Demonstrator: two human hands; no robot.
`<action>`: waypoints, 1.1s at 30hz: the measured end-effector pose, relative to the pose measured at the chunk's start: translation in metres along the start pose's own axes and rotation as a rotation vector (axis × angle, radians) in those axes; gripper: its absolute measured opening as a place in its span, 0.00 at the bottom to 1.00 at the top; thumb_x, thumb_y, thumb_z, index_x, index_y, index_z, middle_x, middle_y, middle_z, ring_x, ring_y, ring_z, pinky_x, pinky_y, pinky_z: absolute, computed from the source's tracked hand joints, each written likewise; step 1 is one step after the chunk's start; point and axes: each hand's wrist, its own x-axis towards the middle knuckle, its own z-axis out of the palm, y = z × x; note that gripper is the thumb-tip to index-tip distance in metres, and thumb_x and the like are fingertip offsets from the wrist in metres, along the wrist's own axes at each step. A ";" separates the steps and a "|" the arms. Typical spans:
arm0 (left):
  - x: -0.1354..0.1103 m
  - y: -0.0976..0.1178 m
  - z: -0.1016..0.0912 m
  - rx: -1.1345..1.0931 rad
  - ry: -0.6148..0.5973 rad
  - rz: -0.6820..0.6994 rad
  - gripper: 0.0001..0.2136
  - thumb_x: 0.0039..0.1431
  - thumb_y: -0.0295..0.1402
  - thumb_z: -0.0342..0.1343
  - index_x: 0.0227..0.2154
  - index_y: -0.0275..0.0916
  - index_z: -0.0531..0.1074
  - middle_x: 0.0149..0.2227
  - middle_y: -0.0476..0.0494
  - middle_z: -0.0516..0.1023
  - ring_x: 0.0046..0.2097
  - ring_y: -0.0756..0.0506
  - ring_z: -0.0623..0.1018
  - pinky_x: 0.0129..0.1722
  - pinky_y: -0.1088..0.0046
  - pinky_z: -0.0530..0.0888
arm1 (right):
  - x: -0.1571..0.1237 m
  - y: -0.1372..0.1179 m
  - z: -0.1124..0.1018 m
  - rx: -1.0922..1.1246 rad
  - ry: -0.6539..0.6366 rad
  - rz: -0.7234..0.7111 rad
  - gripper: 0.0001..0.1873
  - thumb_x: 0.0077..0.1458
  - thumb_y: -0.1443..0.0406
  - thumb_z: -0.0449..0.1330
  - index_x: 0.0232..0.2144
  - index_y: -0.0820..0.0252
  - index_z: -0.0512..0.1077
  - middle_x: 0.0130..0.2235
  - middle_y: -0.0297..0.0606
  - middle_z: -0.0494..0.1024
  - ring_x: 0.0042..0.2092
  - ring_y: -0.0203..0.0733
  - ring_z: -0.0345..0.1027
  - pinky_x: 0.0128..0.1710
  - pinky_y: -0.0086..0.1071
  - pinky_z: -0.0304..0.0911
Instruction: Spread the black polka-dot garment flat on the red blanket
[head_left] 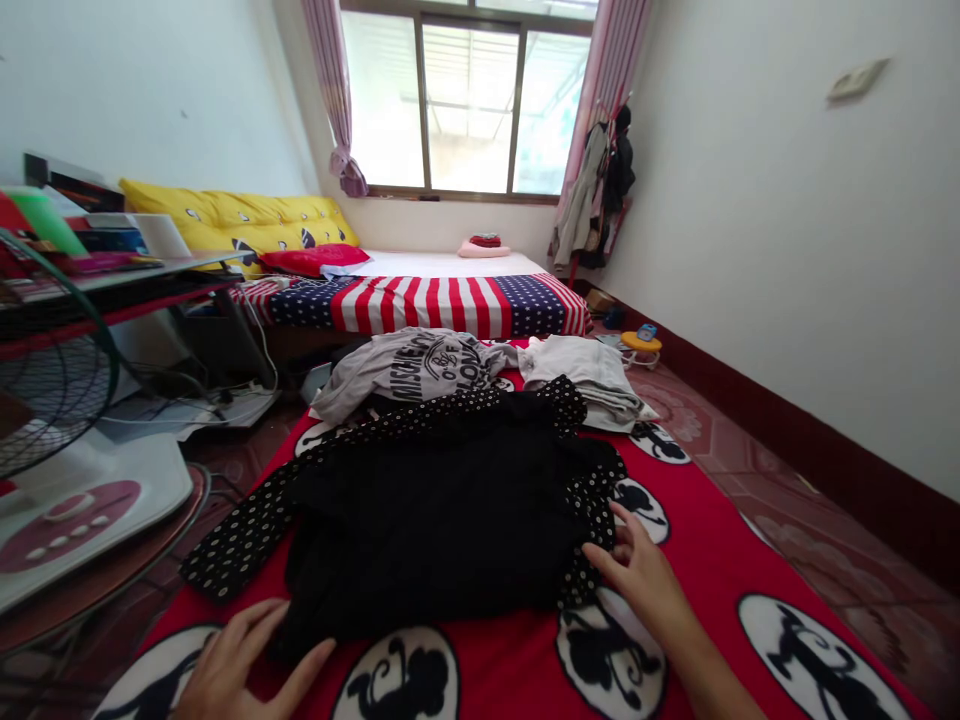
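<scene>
A black shirt [442, 510] with dotted sleeves lies spread on a red blanket [517, 655] printed with black figures in white ovals. The left dotted sleeve [240, 535] reaches out to the side, and the right sleeve [596, 500] lies along the shirt's edge. My left hand [244, 660] is at the shirt's near left corner, thumb and fingers apart. At the right sleeve, my right hand [641, 565] rests with its fingertips at the dotted cloth, fingers spread. Neither hand visibly grips the cloth.
Beyond the shirt lie a grey printed top [412, 370] and a stack of folded light clothes [581, 375]. Further back stands a bed [442, 305] with a striped, starred cover. A cluttered desk [135, 280] and a fan [52, 390] are at left; a white wall [810, 250] runs along the right.
</scene>
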 end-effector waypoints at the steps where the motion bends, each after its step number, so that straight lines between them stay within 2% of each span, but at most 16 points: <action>1: 0.002 0.006 0.005 -0.053 0.007 -0.053 0.25 0.45 0.59 0.57 0.38 0.45 0.73 0.42 0.43 0.79 0.44 0.37 0.78 0.45 0.62 0.75 | 0.001 -0.004 0.007 0.035 0.018 -0.033 0.47 0.41 0.50 0.63 0.61 0.62 0.57 0.49 0.45 0.75 0.45 0.49 0.72 0.45 0.40 0.67; 3: 0.012 0.020 0.012 -0.171 0.004 -0.192 0.26 0.44 0.60 0.56 0.37 0.43 0.73 0.39 0.44 0.80 0.42 0.38 0.79 0.42 0.63 0.77 | 0.002 -0.016 0.016 0.081 0.004 -0.082 0.42 0.41 0.53 0.63 0.58 0.59 0.61 0.54 0.44 0.72 0.53 0.50 0.68 0.49 0.39 0.65; 5: 0.028 0.035 0.008 -0.285 -0.012 -0.307 0.26 0.45 0.60 0.54 0.36 0.42 0.72 0.34 0.45 0.80 0.37 0.39 0.80 0.37 0.65 0.77 | -0.002 -0.033 0.017 0.127 -0.092 -0.054 0.33 0.42 0.55 0.63 0.52 0.58 0.68 0.52 0.42 0.74 0.52 0.50 0.69 0.47 0.38 0.67; 8: 0.065 0.052 -0.021 -0.350 0.014 -0.353 0.25 0.46 0.58 0.54 0.36 0.42 0.70 0.32 0.47 0.79 0.36 0.40 0.79 0.34 0.67 0.77 | -0.016 -0.063 0.006 0.218 -0.148 -0.003 0.25 0.45 0.53 0.62 0.45 0.58 0.72 0.42 0.40 0.78 0.41 0.49 0.72 0.37 0.35 0.69; 11: 0.103 0.053 -0.063 -0.351 -0.007 -0.412 0.22 0.47 0.54 0.54 0.38 0.43 0.69 0.33 0.49 0.78 0.36 0.41 0.79 0.33 0.68 0.76 | -0.041 -0.083 -0.008 0.216 -0.134 -0.106 0.20 0.48 0.52 0.62 0.40 0.58 0.73 0.39 0.39 0.77 0.40 0.45 0.71 0.35 0.32 0.67; 12: 0.112 0.046 -0.073 -0.329 -0.036 -0.429 0.22 0.47 0.54 0.54 0.39 0.44 0.68 0.34 0.49 0.79 0.37 0.40 0.79 0.33 0.66 0.76 | -0.051 -0.085 -0.011 0.198 -0.222 -0.108 0.19 0.49 0.53 0.61 0.39 0.58 0.73 0.37 0.38 0.77 0.37 0.43 0.71 0.33 0.30 0.66; 14: 0.124 0.023 -0.085 -0.164 -0.096 -0.433 0.22 0.46 0.53 0.52 0.39 0.44 0.70 0.34 0.45 0.79 0.35 0.37 0.79 0.33 0.61 0.75 | -0.070 -0.082 -0.018 0.139 -0.542 -0.020 0.16 0.50 0.55 0.61 0.38 0.58 0.73 0.31 0.34 0.76 0.31 0.38 0.70 0.27 0.27 0.64; 16: 0.125 -0.008 -0.085 0.086 -0.146 -0.369 0.21 0.47 0.52 0.50 0.37 0.44 0.72 0.32 0.40 0.79 0.31 0.34 0.78 0.31 0.55 0.74 | -0.080 -0.072 -0.024 0.064 -0.828 0.084 0.14 0.48 0.58 0.62 0.36 0.59 0.75 0.27 0.33 0.76 0.27 0.36 0.69 0.24 0.25 0.61; 17: 0.121 -0.021 -0.081 0.184 -0.172 -0.323 0.20 0.48 0.50 0.49 0.37 0.43 0.73 0.31 0.39 0.79 0.30 0.33 0.78 0.31 0.53 0.74 | -0.080 -0.066 -0.027 0.034 -0.883 0.121 0.13 0.48 0.58 0.62 0.34 0.59 0.75 0.26 0.33 0.76 0.25 0.36 0.69 0.23 0.25 0.61; 19: 0.112 -0.037 -0.072 0.317 -0.172 -0.181 0.19 0.50 0.47 0.46 0.39 0.42 0.72 0.34 0.36 0.78 0.33 0.31 0.78 0.35 0.49 0.74 | -0.067 -0.057 -0.034 -0.011 -0.775 0.111 0.14 0.50 0.56 0.59 0.32 0.60 0.74 0.25 0.34 0.76 0.24 0.37 0.69 0.23 0.27 0.62; 21: 0.102 -0.031 -0.061 0.353 -0.093 -0.029 0.21 0.55 0.46 0.42 0.42 0.39 0.71 0.42 0.32 0.76 0.41 0.28 0.76 0.42 0.44 0.73 | -0.043 -0.052 -0.039 -0.077 -0.454 0.007 0.17 0.53 0.52 0.56 0.34 0.59 0.74 0.29 0.37 0.78 0.28 0.41 0.71 0.28 0.31 0.65; 23: 0.095 -0.008 -0.048 0.265 -0.018 0.083 0.20 0.58 0.45 0.40 0.43 0.38 0.70 0.47 0.31 0.73 0.48 0.28 0.74 0.50 0.44 0.70 | -0.014 -0.049 -0.038 -0.209 -0.098 -0.166 0.20 0.51 0.50 0.57 0.39 0.58 0.73 0.39 0.42 0.78 0.40 0.47 0.73 0.38 0.37 0.67; 25: 0.090 0.024 -0.032 0.086 -0.033 0.151 0.17 0.60 0.43 0.44 0.41 0.41 0.72 0.48 0.36 0.74 0.50 0.33 0.75 0.53 0.49 0.70 | 0.009 -0.046 -0.027 -0.332 0.104 -0.270 0.24 0.49 0.50 0.59 0.45 0.57 0.71 0.48 0.44 0.75 0.48 0.51 0.70 0.46 0.41 0.66; 28: 0.086 0.066 -0.004 -0.153 -0.194 0.240 0.14 0.61 0.42 0.48 0.39 0.45 0.76 0.48 0.43 0.76 0.49 0.40 0.77 0.51 0.60 0.74 | 0.029 -0.040 -0.003 -0.465 0.093 -0.308 0.29 0.49 0.51 0.60 0.50 0.60 0.69 0.50 0.48 0.74 0.50 0.56 0.68 0.48 0.46 0.64; 30: 0.083 0.085 0.012 -0.242 -0.332 0.288 0.14 0.62 0.41 0.50 0.44 0.46 0.76 0.51 0.43 0.76 0.51 0.42 0.77 0.52 0.63 0.74 | 0.035 -0.037 0.007 -0.524 0.064 -0.325 0.24 0.49 0.54 0.59 0.46 0.61 0.71 0.46 0.48 0.76 0.49 0.57 0.69 0.47 0.46 0.64; 33: 0.080 0.103 0.024 -0.283 -0.482 0.335 0.15 0.62 0.40 0.51 0.50 0.48 0.73 0.57 0.42 0.71 0.56 0.41 0.74 0.55 0.61 0.72 | 0.039 -0.036 -0.004 -0.358 0.004 -0.287 0.14 0.50 0.57 0.57 0.35 0.59 0.73 0.37 0.43 0.79 0.41 0.52 0.73 0.41 0.42 0.67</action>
